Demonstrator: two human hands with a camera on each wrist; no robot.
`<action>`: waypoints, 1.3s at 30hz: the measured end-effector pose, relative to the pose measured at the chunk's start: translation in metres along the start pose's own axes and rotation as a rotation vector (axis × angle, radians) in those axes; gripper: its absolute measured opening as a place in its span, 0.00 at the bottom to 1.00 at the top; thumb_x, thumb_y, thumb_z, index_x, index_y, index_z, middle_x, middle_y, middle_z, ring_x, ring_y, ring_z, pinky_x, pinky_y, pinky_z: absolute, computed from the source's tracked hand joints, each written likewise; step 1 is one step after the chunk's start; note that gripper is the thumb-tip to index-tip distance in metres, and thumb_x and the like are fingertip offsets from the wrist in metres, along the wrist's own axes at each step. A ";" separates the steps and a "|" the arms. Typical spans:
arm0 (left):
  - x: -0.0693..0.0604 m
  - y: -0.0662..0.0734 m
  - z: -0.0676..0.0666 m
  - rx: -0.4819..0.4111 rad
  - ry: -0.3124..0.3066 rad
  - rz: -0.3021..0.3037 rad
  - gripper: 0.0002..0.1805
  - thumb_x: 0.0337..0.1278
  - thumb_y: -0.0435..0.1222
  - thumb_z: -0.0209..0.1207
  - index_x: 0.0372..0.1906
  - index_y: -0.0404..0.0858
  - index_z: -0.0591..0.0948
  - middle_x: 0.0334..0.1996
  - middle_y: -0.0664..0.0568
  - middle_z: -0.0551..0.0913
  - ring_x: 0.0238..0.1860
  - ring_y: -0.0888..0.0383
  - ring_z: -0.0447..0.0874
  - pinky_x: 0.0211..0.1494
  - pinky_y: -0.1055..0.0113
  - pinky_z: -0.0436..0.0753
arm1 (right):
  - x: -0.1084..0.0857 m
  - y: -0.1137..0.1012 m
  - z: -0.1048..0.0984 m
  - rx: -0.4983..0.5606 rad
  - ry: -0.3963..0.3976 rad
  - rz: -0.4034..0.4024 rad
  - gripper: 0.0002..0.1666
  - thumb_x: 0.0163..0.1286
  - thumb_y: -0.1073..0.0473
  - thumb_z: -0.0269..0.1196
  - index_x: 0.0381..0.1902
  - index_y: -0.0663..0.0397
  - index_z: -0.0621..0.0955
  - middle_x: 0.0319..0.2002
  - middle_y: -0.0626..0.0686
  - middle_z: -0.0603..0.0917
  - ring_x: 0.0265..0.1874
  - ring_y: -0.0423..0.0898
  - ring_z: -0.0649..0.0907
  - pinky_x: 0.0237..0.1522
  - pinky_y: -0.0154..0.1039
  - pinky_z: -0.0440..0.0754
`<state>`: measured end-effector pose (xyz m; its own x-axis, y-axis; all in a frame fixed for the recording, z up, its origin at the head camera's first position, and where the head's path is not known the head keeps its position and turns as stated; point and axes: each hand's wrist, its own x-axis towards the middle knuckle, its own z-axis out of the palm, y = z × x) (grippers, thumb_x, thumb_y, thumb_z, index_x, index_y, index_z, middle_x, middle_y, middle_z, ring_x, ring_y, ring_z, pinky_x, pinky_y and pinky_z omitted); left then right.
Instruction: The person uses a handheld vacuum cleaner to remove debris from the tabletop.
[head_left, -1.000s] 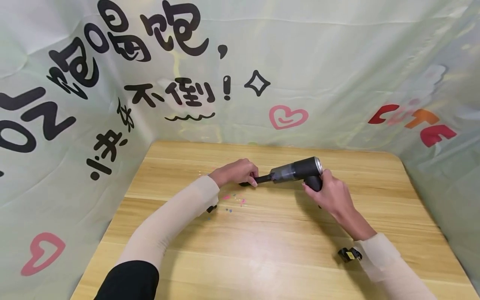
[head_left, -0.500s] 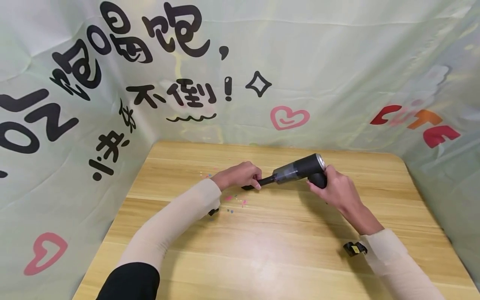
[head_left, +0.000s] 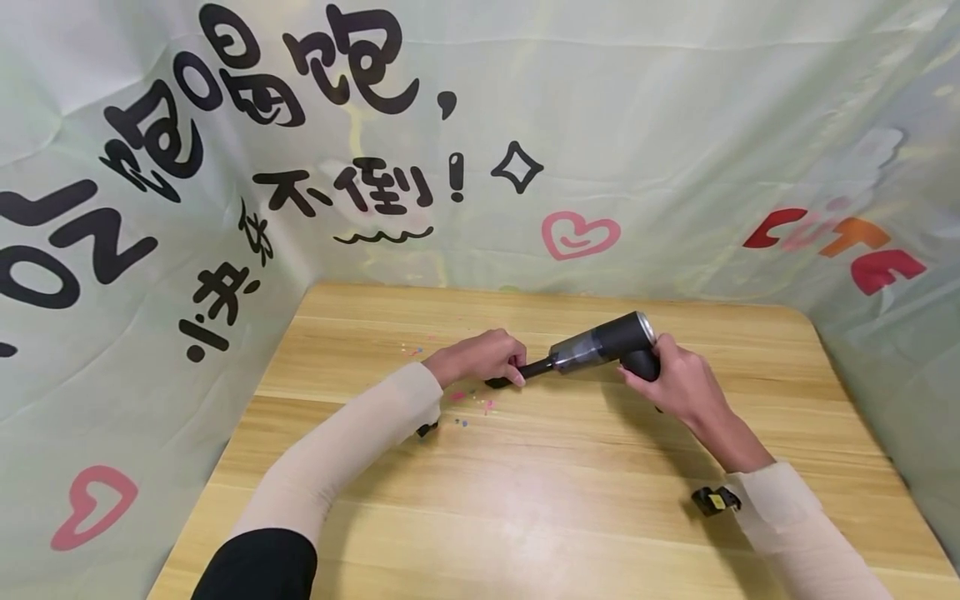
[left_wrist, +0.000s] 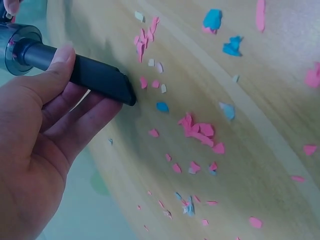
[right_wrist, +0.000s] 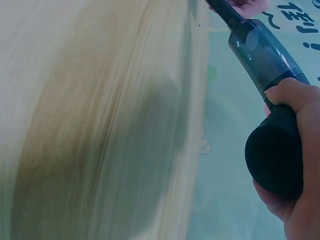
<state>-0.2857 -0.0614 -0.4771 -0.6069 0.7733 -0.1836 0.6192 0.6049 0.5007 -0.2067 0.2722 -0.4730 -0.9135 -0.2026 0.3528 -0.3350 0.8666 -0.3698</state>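
A black handheld vacuum cleaner (head_left: 618, 336) with a clear dust cup (right_wrist: 262, 52) is held above the table, tilted down to the left. My right hand (head_left: 686, 382) grips its handle (right_wrist: 275, 150). With thumb and fingers, my left hand (head_left: 491, 356) pinches the flat black nozzle (left_wrist: 100, 80) near its mouth. Pink paper scraps (left_wrist: 200, 131) and blue scraps (left_wrist: 231, 46) lie scattered on the wood beside the nozzle's end. Inside the dust cup, pale bits show faintly.
The wooden table (head_left: 540, 500) meets a printed cloth backdrop (head_left: 660, 167) at the back and both sides. More small scraps (head_left: 412, 350) lie behind the left forearm. A small black wrist camera (head_left: 716, 500) hangs below the right sleeve.
The vacuum and both hands have shifted slightly to the right, and the nozzle sits a little nearer the front. Both hands keep their holds.
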 end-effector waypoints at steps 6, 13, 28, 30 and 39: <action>-0.005 0.003 0.001 -0.011 -0.014 0.002 0.08 0.66 0.43 0.68 0.36 0.42 0.85 0.29 0.56 0.85 0.24 0.65 0.70 0.35 0.73 0.73 | -0.002 0.000 0.000 0.010 -0.017 -0.009 0.31 0.57 0.52 0.79 0.39 0.64 0.70 0.24 0.60 0.79 0.17 0.47 0.76 0.18 0.37 0.72; -0.008 0.006 0.004 -0.032 -0.006 0.007 0.09 0.65 0.42 0.69 0.35 0.42 0.85 0.28 0.57 0.85 0.24 0.66 0.72 0.34 0.74 0.75 | -0.002 0.001 -0.002 -0.005 0.001 -0.059 0.30 0.56 0.53 0.80 0.37 0.62 0.70 0.21 0.56 0.78 0.16 0.45 0.75 0.18 0.36 0.70; -0.011 0.012 0.012 -0.024 0.002 0.051 0.09 0.66 0.42 0.69 0.35 0.41 0.84 0.28 0.57 0.84 0.23 0.68 0.69 0.33 0.76 0.72 | -0.004 0.002 -0.011 -0.019 -0.015 -0.098 0.30 0.54 0.52 0.80 0.36 0.61 0.70 0.20 0.53 0.77 0.15 0.42 0.72 0.19 0.35 0.68; -0.012 0.013 0.013 -0.020 -0.003 0.053 0.10 0.66 0.42 0.69 0.35 0.40 0.84 0.28 0.56 0.84 0.23 0.67 0.69 0.34 0.76 0.72 | -0.005 0.003 -0.011 -0.020 -0.010 -0.108 0.30 0.54 0.53 0.80 0.36 0.60 0.71 0.20 0.54 0.78 0.15 0.41 0.72 0.19 0.35 0.68; -0.019 0.015 0.015 -0.088 -0.039 0.022 0.10 0.66 0.43 0.69 0.34 0.42 0.82 0.27 0.57 0.82 0.22 0.67 0.68 0.32 0.76 0.72 | -0.013 -0.002 -0.010 0.003 -0.009 -0.092 0.29 0.54 0.54 0.80 0.35 0.60 0.71 0.19 0.54 0.78 0.14 0.41 0.72 0.18 0.34 0.68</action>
<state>-0.2573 -0.0641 -0.4782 -0.5730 0.7939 -0.2034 0.5847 0.5699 0.5774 -0.1915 0.2774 -0.4685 -0.8808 -0.2852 0.3779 -0.4184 0.8426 -0.3392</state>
